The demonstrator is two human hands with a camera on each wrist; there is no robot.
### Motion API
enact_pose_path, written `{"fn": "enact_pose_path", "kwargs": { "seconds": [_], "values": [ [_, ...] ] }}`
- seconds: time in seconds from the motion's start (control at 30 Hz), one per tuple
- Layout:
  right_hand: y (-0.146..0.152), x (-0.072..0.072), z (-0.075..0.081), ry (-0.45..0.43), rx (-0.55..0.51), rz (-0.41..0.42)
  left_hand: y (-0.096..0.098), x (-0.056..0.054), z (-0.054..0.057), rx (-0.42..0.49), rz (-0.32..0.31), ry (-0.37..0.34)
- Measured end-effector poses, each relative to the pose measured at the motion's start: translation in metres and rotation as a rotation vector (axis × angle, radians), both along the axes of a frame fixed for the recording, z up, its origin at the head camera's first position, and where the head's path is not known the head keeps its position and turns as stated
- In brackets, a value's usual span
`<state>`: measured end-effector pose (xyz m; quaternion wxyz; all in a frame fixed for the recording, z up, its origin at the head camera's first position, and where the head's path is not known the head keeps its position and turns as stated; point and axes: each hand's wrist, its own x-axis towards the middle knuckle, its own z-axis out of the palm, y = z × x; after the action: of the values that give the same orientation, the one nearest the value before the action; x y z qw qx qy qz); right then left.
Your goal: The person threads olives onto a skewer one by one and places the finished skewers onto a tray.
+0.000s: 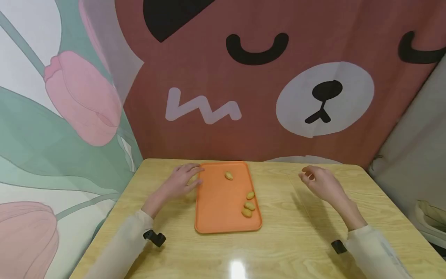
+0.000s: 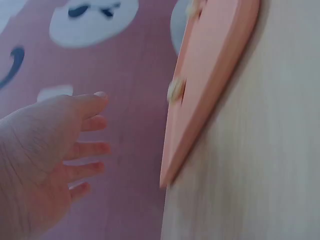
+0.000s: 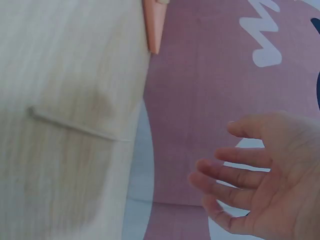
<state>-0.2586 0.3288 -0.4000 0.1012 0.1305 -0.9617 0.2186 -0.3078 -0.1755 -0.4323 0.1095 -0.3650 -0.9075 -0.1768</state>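
Observation:
An orange rectangular tray (image 1: 219,217) lies on the table, carrying several small yellow-brown oval pieces. One oval piece (image 1: 229,176) sits alone toward the far end, and three more (image 1: 249,206) lie along the right rim. My left hand (image 1: 179,181) is at the tray's far left edge, its fingertips overlapping the rim in the head view. The left wrist view shows that hand with fingers spread and nothing in the palm. To the right of the tray, my right hand (image 1: 323,184) hangs above the table, fingers loosely bent and holding nothing. Below it lies a thin pale stick (image 3: 75,126).
The wood-grain table (image 1: 174,248) ends at a curtain (image 1: 258,135) with a bear print just behind it. A tulip-print cloth (image 1: 83,100) hangs on the left. Black wrist mounts (image 1: 155,237) sit on both sleeves.

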Motion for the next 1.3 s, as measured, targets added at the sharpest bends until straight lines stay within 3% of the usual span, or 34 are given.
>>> {"fn": "enact_pose_path", "kwargs": {
  "seconds": [0.17,0.3,0.47,0.6,0.83,1.0,1.3],
  "values": [
    [-0.002,0.015,-0.007,0.018,-0.004,0.044,0.023,0.028,0.003,-0.017,-0.109,0.027],
    [-0.002,0.02,-0.008,0.03,0.019,0.052,0.04,0.039,0.011,-0.058,-0.155,0.005],
    [-0.003,0.023,-0.016,-0.081,-0.029,0.079,0.062,0.048,0.014,-0.099,-0.235,-0.033],
    [-0.005,0.025,-0.023,-0.169,-0.079,0.075,0.084,0.055,0.011,-0.131,-0.274,-0.014],
    [-0.007,0.03,-0.037,-0.236,-0.132,0.031,0.114,0.065,0.007,-0.205,-0.263,-0.007],
    [-0.008,0.032,-0.039,-0.247,-0.12,-0.028,0.128,0.068,0.011,-0.221,-0.272,0.01],
    [-0.013,0.028,-0.044,-0.278,-0.089,-0.012,0.134,0.072,0.01,-0.31,-0.247,-0.008]
  ]
}}
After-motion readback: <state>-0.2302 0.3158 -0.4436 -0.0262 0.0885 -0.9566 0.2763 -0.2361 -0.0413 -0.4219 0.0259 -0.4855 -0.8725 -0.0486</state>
